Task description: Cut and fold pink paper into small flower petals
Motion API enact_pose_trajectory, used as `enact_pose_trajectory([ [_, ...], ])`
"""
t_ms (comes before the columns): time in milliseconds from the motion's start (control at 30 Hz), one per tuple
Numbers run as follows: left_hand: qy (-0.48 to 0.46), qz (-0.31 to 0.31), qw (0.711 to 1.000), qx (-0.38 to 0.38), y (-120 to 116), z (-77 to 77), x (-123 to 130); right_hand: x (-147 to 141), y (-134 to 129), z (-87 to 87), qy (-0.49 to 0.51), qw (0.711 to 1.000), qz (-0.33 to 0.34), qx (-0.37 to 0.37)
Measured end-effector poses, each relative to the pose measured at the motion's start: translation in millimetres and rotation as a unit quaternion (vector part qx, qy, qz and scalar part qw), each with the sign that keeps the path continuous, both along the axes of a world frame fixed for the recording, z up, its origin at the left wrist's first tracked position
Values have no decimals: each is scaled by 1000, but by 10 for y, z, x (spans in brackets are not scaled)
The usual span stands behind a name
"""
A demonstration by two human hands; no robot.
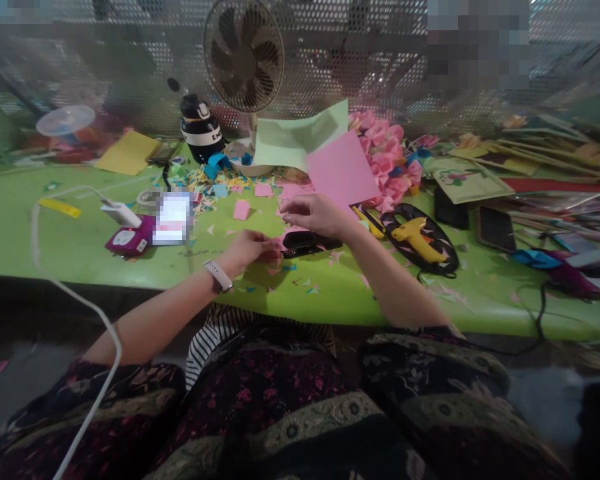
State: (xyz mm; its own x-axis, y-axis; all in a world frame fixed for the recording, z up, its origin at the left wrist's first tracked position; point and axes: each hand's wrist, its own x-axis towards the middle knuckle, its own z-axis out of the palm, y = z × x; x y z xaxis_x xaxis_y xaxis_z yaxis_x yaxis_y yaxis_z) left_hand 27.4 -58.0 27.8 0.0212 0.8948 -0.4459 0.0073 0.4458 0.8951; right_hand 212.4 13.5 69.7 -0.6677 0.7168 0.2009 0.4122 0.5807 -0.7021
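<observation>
My left hand (250, 250), with a light watch band on its wrist, is closed in a pinch on a small piece of pink paper (280, 241). That paper is at the left end of a black tool (310, 243) that looks like a stapler and lies on the green table (220, 283). Just above the tool hovers my right hand (313, 212), its fingers loosely bent and apart, with nothing visible in them. A folded pink paper piece (241, 210) stands a little behind my left hand. Pink and blue paper scraps are scattered around.
A yellow glue gun (420, 240) rests on a black tray to the right. Behind are a pink sheet (343, 170), pink paper flowers (380, 147), a fan (243, 57) and a black bottle (200, 130). A lit phone (174, 220) and white cable (87, 300) lie left.
</observation>
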Motion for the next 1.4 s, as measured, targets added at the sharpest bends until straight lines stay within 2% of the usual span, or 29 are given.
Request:
enact_pose_trajectory([
  [233,-30,21,999,-29,-118,37,113,-109,77,-201,-1,999,-31,43],
  [400,-31,22,999,-26,-104,34,112,-234,103,-261,-11,996,-61,71],
  [633,-26,22,999,-33,-60,-23,112,-389,178,-374,-79,992,-73,67],
  [800,-19,25,998,-46,-53,1,131,-426,208,-452,-125,987,-72,71],
  [1167,-17,15,999,-41,-61,-24,121,-469,193,-457,-156,983,-66,68],
  [1400,-14,27,999,-43,-80,23,146,-472,189,-441,-179,979,-64,72],
])
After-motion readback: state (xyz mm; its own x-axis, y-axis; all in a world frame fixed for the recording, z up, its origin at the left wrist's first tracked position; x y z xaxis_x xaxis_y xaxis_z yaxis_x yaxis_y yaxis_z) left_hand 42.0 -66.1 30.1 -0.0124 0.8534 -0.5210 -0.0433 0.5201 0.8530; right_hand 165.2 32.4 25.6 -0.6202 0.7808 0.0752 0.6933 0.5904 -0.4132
